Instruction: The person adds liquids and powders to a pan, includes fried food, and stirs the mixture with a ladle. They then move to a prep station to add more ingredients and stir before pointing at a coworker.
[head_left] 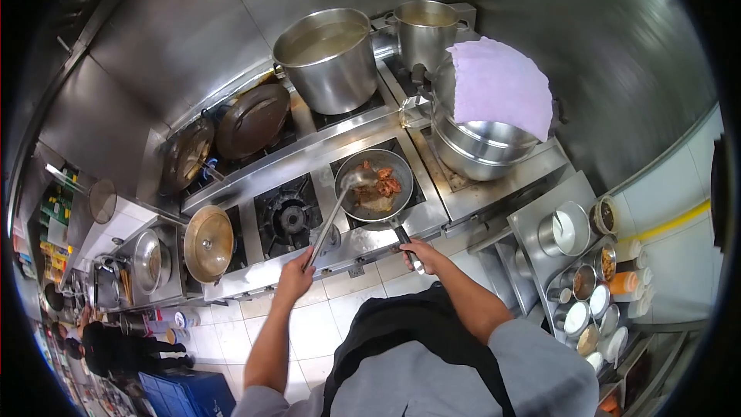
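A frying pan (pixel 378 212) rests over a front burner of the stove, with reddish-brown pieces of food (pixel 388 184) and a paler piece in it. My right hand (pixel 423 255) is closed round the pan's handle at the near side. In my left hand (pixel 295 278) is the long metal handle of a ladle (pixel 330 220), whose head is down in the pan at the left of the food. The exact shape of the ladle's head is blurred.
Behind the pan stand a large pot (pixel 328 69) and a smaller pot (pixel 425 35). Steamer pots (pixel 478 156) under a pale cloth (pixel 502 85) are at the right. A bare burner (pixel 289 218) and wok (pixel 208 243) lie left. Containers (pixel 567 228) fill the right shelf. Another person (pixel 120 347) stands far left.
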